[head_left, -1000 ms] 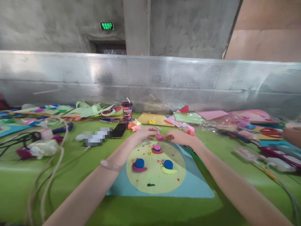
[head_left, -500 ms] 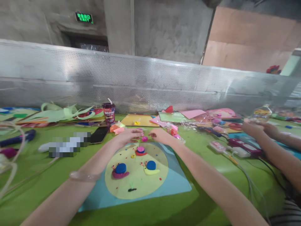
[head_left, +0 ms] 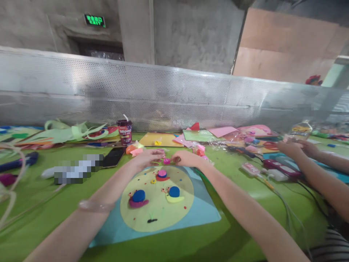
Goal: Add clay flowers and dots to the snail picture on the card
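Between the fingertips of both hands sits a small magenta piece (head_left: 166, 161) with pale dots, just beyond the far edge of a light blue sheet (head_left: 203, 214). My left hand (head_left: 149, 158) reaches it from the left, fingers bent round. From the right, my right hand (head_left: 185, 159) touches it with curled fingertips. Below them, a pale yellow disc (head_left: 158, 214) on the sheet carries clay snails: a blue-shelled one (head_left: 138, 196) on a purple body, another blue-shelled one (head_left: 174, 192) on yellow, and a pink-shelled one (head_left: 162, 174) on red.
A dark cup with a straw (head_left: 124, 133) and a black phone (head_left: 113, 157) stand left of my hands. Coloured papers and clay packets (head_left: 201, 150) lie behind. At right are cables, a white plug (head_left: 274, 174) and another person's hands (head_left: 293, 149).
My right fingertips have come in against the magenta piece, where a gap showed before. My left hand stays almost still. The view has shifted slightly.
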Demonstrator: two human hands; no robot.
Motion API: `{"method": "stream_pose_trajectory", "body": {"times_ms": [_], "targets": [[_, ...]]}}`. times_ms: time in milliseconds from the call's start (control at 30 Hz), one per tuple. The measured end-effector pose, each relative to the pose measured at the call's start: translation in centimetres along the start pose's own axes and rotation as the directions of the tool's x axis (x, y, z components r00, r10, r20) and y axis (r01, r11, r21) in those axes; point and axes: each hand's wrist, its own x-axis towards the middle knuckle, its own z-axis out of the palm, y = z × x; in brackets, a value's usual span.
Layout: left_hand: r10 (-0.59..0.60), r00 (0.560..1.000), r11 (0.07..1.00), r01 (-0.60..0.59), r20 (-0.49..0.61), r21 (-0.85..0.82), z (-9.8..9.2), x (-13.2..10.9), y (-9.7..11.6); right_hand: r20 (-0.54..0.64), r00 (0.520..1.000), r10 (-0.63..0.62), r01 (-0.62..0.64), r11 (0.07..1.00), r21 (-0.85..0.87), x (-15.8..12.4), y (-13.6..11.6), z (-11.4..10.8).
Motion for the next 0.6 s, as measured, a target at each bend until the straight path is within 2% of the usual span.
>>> {"method": "stream_pose_trajectory", "body": {"times_ms": [100,367,600], "targets": [[-0.002,1.000,1.000,0.002,-0.002,0.000,-0.06,0.08,-0.03,0.020,1.000,-0.023,0.022,1.000,0.008,0.00,-0.25,-0.11],[-0.004,1.000,1.000,0.005,0.018,-0.006,-0.44,0.53,-0.48,-0.062,0.998,-0.019,0.024,0.996,0.082,0.09,-0.38,0.07],[0.008,1.000,1.000,-0.008,0.029,-0.008,-0.51,0.57,-0.58,-0.189,0.982,-0.016,0.048,0.985,0.165,0.28,-0.20,0.27]]}}
